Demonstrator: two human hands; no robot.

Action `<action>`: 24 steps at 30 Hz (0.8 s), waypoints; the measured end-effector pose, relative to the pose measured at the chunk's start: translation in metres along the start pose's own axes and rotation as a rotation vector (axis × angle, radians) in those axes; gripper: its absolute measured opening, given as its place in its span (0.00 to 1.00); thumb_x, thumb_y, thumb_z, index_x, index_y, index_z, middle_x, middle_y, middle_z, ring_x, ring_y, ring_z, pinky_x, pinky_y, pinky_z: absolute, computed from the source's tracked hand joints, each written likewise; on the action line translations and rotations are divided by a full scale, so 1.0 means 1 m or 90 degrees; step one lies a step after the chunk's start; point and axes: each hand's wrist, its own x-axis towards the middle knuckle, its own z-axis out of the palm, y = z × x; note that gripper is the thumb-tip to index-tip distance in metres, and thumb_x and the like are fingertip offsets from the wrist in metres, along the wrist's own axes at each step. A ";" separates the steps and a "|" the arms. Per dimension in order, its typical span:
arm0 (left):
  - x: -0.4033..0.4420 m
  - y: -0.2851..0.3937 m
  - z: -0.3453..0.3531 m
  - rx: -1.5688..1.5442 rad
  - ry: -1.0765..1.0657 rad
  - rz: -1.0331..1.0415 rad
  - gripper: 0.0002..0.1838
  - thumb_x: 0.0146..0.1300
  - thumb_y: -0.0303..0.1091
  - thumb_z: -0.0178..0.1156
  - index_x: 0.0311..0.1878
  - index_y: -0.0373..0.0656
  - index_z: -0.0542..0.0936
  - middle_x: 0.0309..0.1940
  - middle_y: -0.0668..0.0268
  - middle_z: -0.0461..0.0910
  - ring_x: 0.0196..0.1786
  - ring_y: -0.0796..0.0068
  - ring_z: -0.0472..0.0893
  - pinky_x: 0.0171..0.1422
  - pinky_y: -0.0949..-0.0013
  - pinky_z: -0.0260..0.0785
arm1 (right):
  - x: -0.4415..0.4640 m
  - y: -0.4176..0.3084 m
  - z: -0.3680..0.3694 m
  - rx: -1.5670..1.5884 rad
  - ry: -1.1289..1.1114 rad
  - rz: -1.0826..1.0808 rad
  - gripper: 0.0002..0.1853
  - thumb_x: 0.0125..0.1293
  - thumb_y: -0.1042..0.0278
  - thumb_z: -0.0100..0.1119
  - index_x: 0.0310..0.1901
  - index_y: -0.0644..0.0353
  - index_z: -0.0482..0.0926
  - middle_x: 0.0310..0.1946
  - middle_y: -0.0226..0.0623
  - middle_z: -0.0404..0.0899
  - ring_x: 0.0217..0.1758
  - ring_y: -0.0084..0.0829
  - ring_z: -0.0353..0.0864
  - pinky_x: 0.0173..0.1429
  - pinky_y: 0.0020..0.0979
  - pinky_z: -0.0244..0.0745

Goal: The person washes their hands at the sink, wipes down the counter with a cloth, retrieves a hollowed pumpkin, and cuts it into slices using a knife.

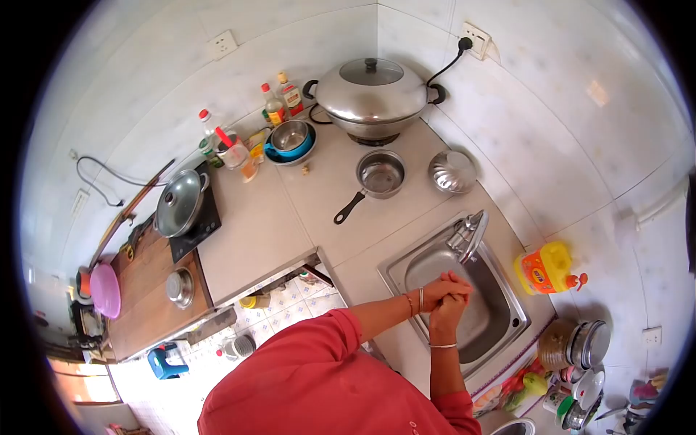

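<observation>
Steel sink (493, 299) set in the table (254, 225) | left hand (435, 291) and right hand (449, 313) pressed together above it, how far their fingers curl unclear | tap (471, 235) just beyond | saucepan (381, 174) on the table, well apart

I'm watching a beige table (254, 235) over my feed, a steel sink (484, 319) set into it with a faucet (473, 238) at one end. On it I see a black-handled saucepan (382, 174), a fluted metal bowl (452, 172), a stack of bowls (293, 150) and several bottles (274, 110). A large lidded wok (377, 105) sits near the corner, and a yellow bottle (547, 264) beside the sink.
</observation>
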 end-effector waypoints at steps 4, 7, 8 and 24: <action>-0.036 -0.011 0.001 -0.069 -0.010 0.091 0.09 0.63 0.31 0.58 0.44 0.39 0.75 0.31 0.60 0.79 0.38 0.70 0.79 0.48 0.70 0.74 | -0.023 0.006 -0.010 0.124 -0.022 0.078 0.14 0.65 0.77 0.46 0.52 0.69 0.73 0.47 0.39 0.77 0.52 0.30 0.76 0.59 0.29 0.69; -0.055 -0.017 0.030 -0.328 0.054 0.143 0.06 0.64 0.28 0.56 0.43 0.39 0.75 0.34 0.60 0.79 0.40 0.70 0.79 0.49 0.69 0.74 | -0.030 0.008 -0.015 0.256 -0.028 0.150 0.14 0.65 0.78 0.47 0.52 0.68 0.72 0.47 0.39 0.77 0.53 0.31 0.75 0.59 0.29 0.69; -0.055 -0.022 0.028 -0.332 0.057 0.146 0.06 0.64 0.28 0.56 0.43 0.39 0.75 0.34 0.60 0.79 0.40 0.70 0.79 0.49 0.69 0.74 | -0.030 0.008 -0.015 0.307 -0.029 0.175 0.14 0.65 0.78 0.47 0.52 0.68 0.72 0.48 0.39 0.77 0.53 0.31 0.75 0.59 0.30 0.69; -0.167 0.035 0.028 1.139 0.036 0.299 0.29 0.58 0.51 0.61 0.61 0.47 0.73 0.60 0.62 0.73 0.56 0.73 0.74 0.59 0.67 0.66 | -0.025 -0.039 -0.083 -0.051 -0.132 0.123 0.25 0.65 0.65 0.52 0.64 0.60 0.65 0.56 0.39 0.73 0.56 0.34 0.75 0.54 0.32 0.73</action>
